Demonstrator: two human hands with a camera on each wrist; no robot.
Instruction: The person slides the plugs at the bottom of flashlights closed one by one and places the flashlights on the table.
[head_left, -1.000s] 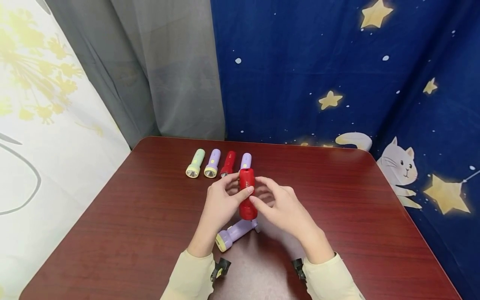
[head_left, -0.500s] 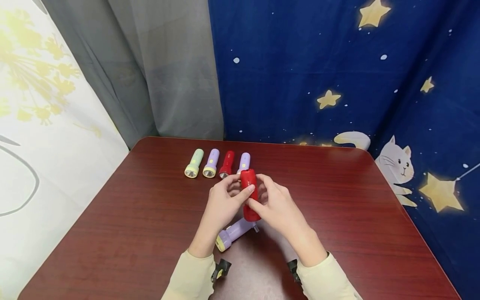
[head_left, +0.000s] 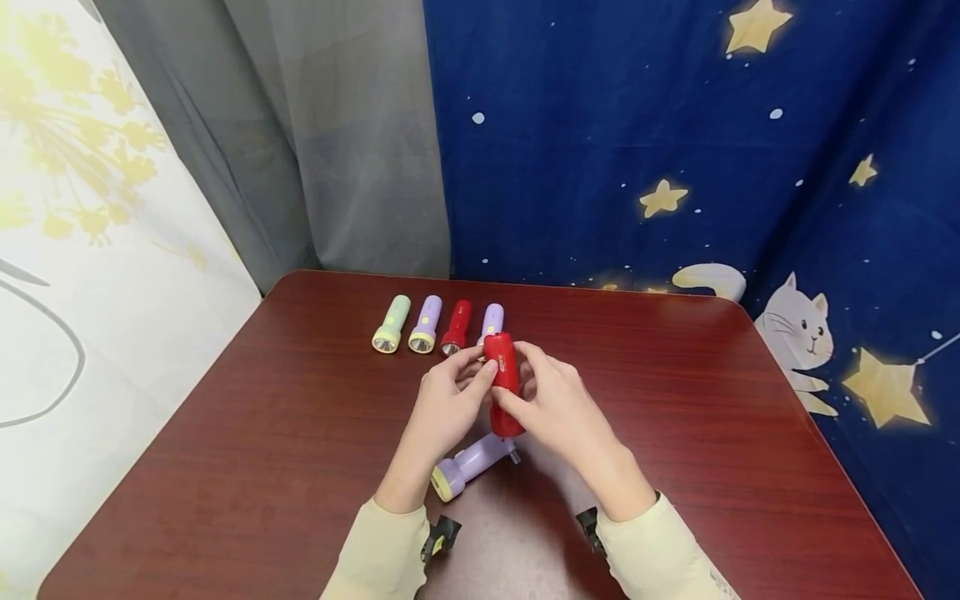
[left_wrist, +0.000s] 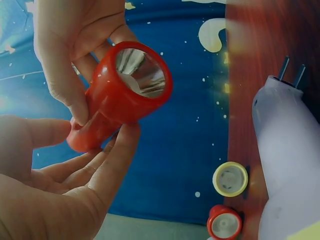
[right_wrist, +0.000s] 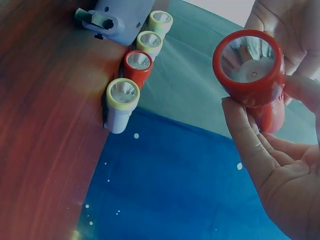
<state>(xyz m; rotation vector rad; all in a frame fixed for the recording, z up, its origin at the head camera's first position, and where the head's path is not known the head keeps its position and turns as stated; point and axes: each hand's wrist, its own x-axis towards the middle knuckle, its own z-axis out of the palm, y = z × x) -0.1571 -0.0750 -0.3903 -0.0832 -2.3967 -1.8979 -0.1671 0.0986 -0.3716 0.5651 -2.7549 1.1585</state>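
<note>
Both hands hold one red flashlight [head_left: 506, 358] above the table, its lens end toward me. My left hand [head_left: 444, 408] pinches it from the left, thumb on top, and my right hand [head_left: 570, 412] grips the other side. In the left wrist view, the silver reflector [left_wrist: 141, 72] faces the camera, with fingers around the narrower body. The right wrist view shows the flashlight's red rim [right_wrist: 250, 96] and fingers beneath it. Below the hands lies a purple flashlight [head_left: 476, 462] with a yellow head; two metal plug prongs [left_wrist: 291, 72] stick out of its tail.
A row stands behind the hands on the brown table [head_left: 300, 400]: a green flashlight [head_left: 392, 323], a purple flashlight [head_left: 427, 323], a red flashlight [head_left: 457, 325] and another purple flashlight [head_left: 492, 317], partly hidden by the held one. Grey and blue curtains [head_left: 600, 150] hang behind the table.
The held red flashlight has shifted slightly right and tilted, its top now leaning left. My right hand has moved a little inward, closer around it. The flashlights on the table stay put.
</note>
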